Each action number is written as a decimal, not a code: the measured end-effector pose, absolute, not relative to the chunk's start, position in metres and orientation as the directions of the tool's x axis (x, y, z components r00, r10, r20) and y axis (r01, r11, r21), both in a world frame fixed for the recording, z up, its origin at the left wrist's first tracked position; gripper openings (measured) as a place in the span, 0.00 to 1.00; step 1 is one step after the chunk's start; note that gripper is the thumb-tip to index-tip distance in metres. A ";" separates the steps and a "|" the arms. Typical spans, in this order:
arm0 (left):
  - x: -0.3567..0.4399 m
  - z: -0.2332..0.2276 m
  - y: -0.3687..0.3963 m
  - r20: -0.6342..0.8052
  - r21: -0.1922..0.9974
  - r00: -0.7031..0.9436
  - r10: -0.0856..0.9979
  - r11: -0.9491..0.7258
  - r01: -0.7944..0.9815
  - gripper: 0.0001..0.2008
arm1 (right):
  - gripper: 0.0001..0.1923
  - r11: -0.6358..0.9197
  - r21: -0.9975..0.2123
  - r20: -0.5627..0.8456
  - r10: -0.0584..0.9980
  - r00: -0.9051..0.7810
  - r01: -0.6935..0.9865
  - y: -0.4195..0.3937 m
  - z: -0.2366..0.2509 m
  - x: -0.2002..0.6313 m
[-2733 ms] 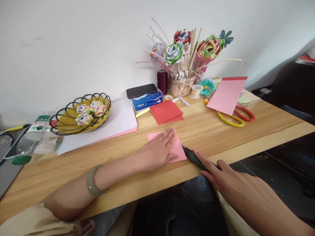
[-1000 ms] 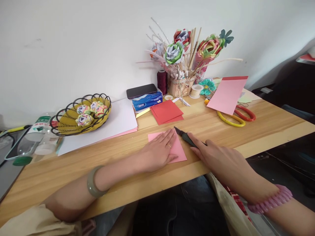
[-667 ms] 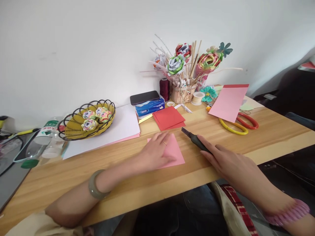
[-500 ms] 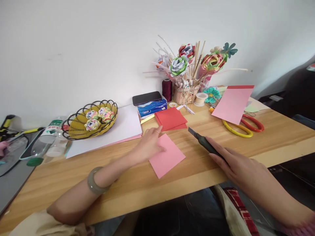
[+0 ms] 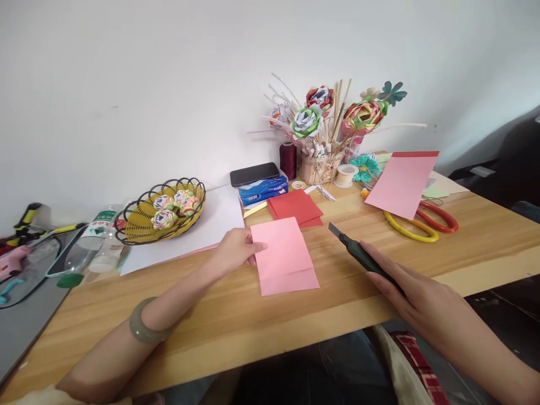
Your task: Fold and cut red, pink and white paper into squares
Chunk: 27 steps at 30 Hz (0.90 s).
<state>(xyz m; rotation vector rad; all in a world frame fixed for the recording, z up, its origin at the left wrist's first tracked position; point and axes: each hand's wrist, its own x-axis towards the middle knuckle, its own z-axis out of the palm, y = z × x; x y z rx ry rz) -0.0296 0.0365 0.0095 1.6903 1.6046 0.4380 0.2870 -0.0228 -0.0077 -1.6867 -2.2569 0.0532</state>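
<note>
Pink paper sheet (image 5: 284, 256) lies flat on the table near its front edge, one crease across its near end, with a dark utility knife (image 5: 358, 254) just right of it, blade pointing far-left.

Single head-worn view, looking forward and down, close over wooden table (image 5: 464, 225), facing wall
</note>
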 end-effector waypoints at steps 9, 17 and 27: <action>-0.036 0.023 0.011 0.040 0.707 -0.006 0.999 -0.024 0.706 0.17 | 0.25 0.399 -0.219 0.250 0.905 -0.344 0.890 -0.030 -0.008 0.279; -0.024 0.016 0.021 -0.110 0.942 -0.050 0.993 0.120 0.315 0.17 | 0.26 0.566 -0.141 0.365 0.793 -0.488 0.813 -0.042 0.001 0.281; -0.015 -0.001 0.026 -0.256 0.949 -0.026 0.966 0.257 0.182 0.11 | 0.25 0.700 0.002 0.318 0.676 -0.664 0.714 -0.056 0.003 0.278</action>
